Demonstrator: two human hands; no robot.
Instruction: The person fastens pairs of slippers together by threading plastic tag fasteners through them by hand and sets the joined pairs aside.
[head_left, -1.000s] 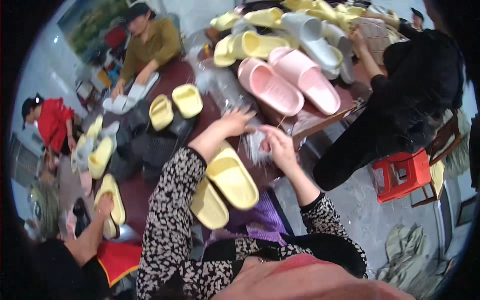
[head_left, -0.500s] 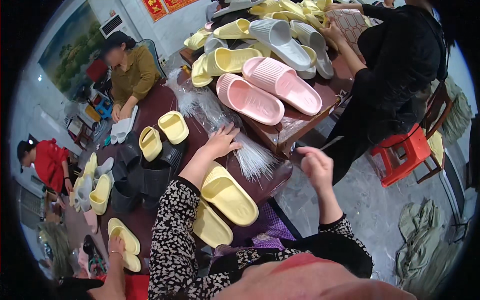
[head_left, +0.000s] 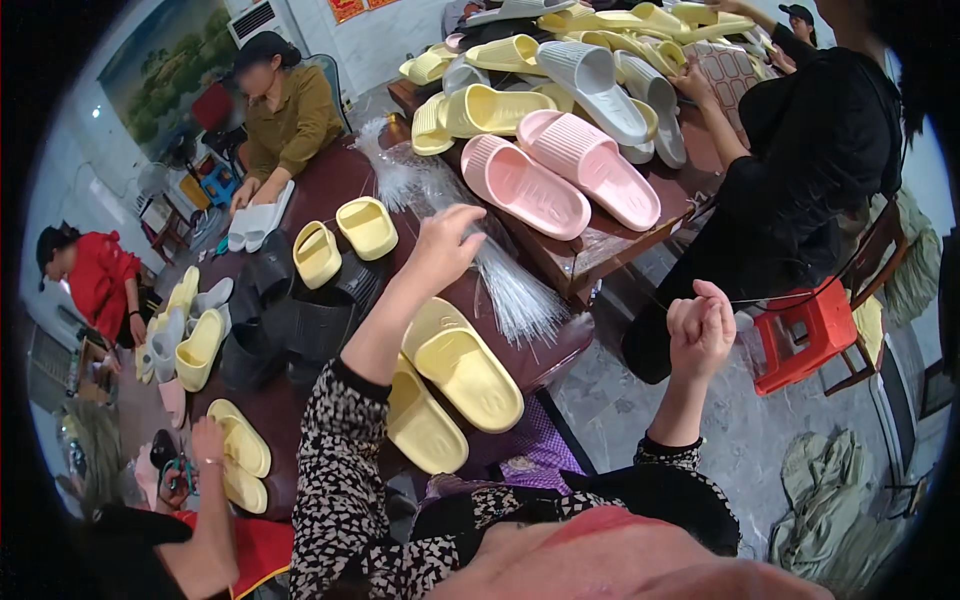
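Observation:
My left hand (head_left: 445,246) is raised over the table, beside a bundle of thin, clear plastic strands (head_left: 520,300) in a plastic wrap. Its fingers are bent, with the thumb apart from them, and I see nothing held. Off to the right, past the table edge, my right hand (head_left: 702,330) is closed in a pinch. A fine strand (head_left: 648,288) appears to run from it, faint against the floor. A pair of yellow slippers (head_left: 465,370) lies below my left hand, toes toward me, one overlapping the other.
Pink slippers (head_left: 525,190) rest on a neighbouring table heaped with yellow and grey ones. Black slippers (head_left: 318,335) lie to my left. Co-workers sit at the left; a person in black (head_left: 815,150) stands at the right by a red stool (head_left: 800,335).
My left hand has lifted off the bundle and its fingers have curled. My right hand has moved to the right, away from the table. The view has shifted a little.

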